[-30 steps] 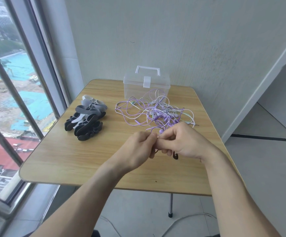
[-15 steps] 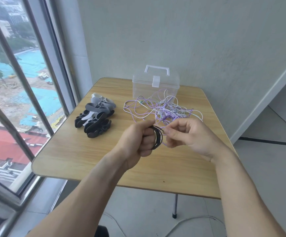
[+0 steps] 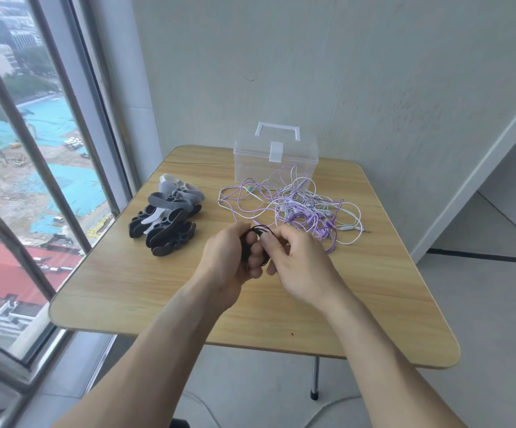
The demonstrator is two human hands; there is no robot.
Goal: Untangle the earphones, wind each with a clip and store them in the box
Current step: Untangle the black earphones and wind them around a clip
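1. Left hand (image 3: pixel 228 261), nearest the viewer: fingers curled round a coil of black earphone cord (image 3: pixel 255 242), which loops over them. A second ago no coil was visible and both hands pinched at one point low over the table (image 3: pixel 111 291); half a second ago the loops already hung on these fingers.

2. Right hand (image 3: pixel 296 264), touching the left: thumb and fingers pinch the cord at the upper edge of the coil. It stood a little apart half a second ago and has since closed in against the loops. Judgement: the winding of this one earphone is near its end, and the loose tail is being laid on or tucked.

3. Both hands have risen from the table surface and are held above its middle; the coil rests on nothing but the fingers.

4. Pile of clips (image 3: pixel 167 220), black and grey, left of the hands and well apart from them, untouched. Judgement: one is needed next to bind the coil.

5. Tangle of purple and white earphones (image 3: pixel 293 208), just beyond the hands, unchanged. Judgement: most of the untangling remains.

6. Clear box (image 3: pixel 275 162), farthest, at the wall edge of the table, lid down and latch closed; nothing can be made out inside it.
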